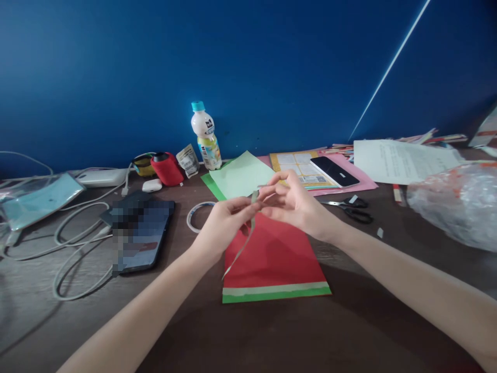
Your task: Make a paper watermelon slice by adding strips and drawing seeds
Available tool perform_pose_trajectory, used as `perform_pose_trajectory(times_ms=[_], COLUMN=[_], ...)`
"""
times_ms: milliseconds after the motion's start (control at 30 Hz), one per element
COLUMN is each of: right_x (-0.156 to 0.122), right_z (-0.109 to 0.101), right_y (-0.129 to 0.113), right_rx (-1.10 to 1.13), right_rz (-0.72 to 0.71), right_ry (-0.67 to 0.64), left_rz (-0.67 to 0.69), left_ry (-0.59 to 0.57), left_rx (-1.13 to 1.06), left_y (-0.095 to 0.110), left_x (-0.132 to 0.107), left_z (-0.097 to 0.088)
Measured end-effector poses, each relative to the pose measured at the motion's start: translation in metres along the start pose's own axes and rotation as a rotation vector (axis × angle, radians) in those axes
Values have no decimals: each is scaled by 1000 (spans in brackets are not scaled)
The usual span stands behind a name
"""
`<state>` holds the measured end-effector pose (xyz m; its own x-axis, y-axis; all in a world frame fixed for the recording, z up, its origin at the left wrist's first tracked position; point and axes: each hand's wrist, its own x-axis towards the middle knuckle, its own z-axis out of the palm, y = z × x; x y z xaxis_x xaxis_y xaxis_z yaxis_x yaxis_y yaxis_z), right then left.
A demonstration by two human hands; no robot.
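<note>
Over a red sheet of paper [272, 254] with a pale and green band along its near edge, my two hands meet. A narrow grey-green paper strip [241, 254] hangs from the fingers, its loose end trailing down to the left. My left hand [229, 223] is closed, thumb and fingers pinching the strip. From the other side, the curled fingertips of my right hand [293, 207] grip the strip's upper end, which is partly hidden between the fingers.
Black scissors [355, 210] lie right of the red sheet; a roll of tape [193, 217] lies left. Behind are green paper [240, 173], a phone [334, 171] and a bottle [205, 137]. A tablet-like device [145, 238] and cables are left, a clear plastic bag [462, 204] right.
</note>
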<state>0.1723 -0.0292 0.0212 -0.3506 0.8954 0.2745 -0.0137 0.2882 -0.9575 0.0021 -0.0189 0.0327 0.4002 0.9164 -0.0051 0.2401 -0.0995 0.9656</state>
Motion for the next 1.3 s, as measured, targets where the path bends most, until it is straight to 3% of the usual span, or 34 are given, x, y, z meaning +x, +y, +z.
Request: perform_pose_trajectory(times_ms=[133, 267, 367, 533, 633, 700, 833, 1000, 1067, 1167, 1300], right_x=[-1, -3, -5, -7, -6, -4, 1, 2, 1, 0, -1], right_z=[5, 8, 12, 16, 14, 12, 7, 0, 0, 2, 3], right_y=[4, 4, 2, 3, 9, 14, 17, 10, 9, 8, 7], right_rx=[85, 111, 164, 234, 228, 166, -4, -197, -236, -159, -74], right_rz=[72, 7, 9, 51, 143, 197, 132, 5, -59, -40, 17], right_ry=[-95, -11, -34, -184, -195, -166, 57, 313, 305, 179, 44], left_rz=[-33, -42, 1, 148, 281, 293, 156, -55, -88, -93, -80], left_ry=[86, 162, 215, 422, 521, 547, 483, 251, 159, 23, -6], left_rx=[-340, -480, -536, -528, -540, -563, -549, -425, -403, -381, -327], left_y=[-4, -2, 5, 15, 17, 17, 10, 0, -3, -5, -5], left_x=[2, 2, 1, 5, 10, 13, 16, 12, 9, 6, 5], left_z=[3, 2, -4, -24, -38, -45, -44, -23, -14, -7, -8])
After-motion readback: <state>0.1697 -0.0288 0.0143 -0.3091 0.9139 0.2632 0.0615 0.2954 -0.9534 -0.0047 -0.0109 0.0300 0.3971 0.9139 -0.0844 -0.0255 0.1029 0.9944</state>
